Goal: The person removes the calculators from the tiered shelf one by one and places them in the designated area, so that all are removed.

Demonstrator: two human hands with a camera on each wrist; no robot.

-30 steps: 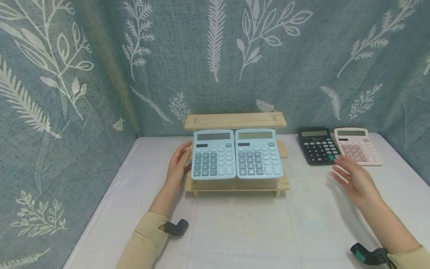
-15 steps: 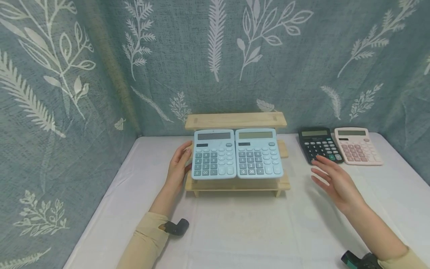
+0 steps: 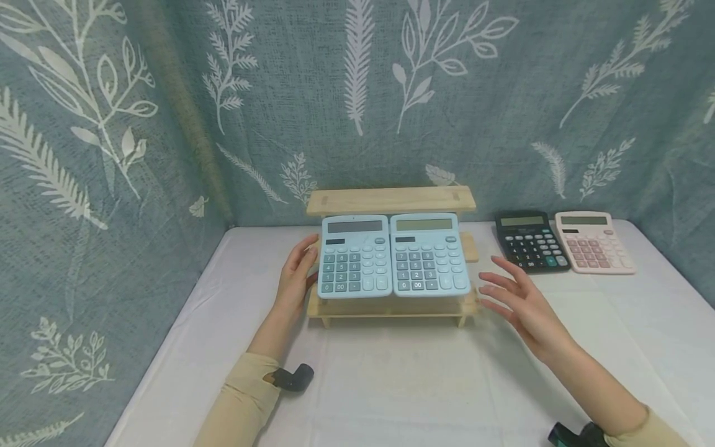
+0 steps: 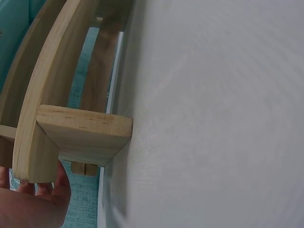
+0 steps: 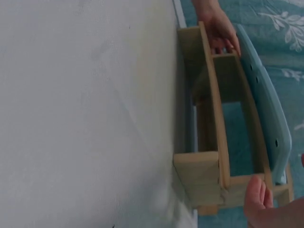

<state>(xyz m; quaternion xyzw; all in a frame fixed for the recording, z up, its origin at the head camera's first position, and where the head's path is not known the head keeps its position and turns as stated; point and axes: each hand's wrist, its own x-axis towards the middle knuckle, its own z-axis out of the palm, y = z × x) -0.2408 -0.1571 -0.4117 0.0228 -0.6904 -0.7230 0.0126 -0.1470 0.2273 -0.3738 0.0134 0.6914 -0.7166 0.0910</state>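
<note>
A tiered wooden rack (image 3: 391, 200) stands mid-table. Two light blue calculators, the left one (image 3: 357, 256) and the right one (image 3: 430, 256), lean side by side on it, faces toward me. At the rack's left end, my left hand (image 3: 293, 279) grips the side; the left wrist view has its fingers bent behind the wood (image 4: 71, 124). My right hand (image 3: 522, 303) is just off the rack's right end, fingers spread and slightly bent, holding nothing. In the right wrist view, fingertips of the right hand (image 5: 273, 211) overlap the rack's near end.
Back right on the white-covered table (image 3: 391, 385) lie a black calculator (image 3: 527, 242) and a white calculator with pink keys (image 3: 594, 242), edges together. A blue-green leaf-patterned curtain (image 3: 313, 99) hangs behind and along the left side.
My right hand has moved left from beside the black calculator to the rack's right end. The left hand, the rack and all calculators stay in place.
</note>
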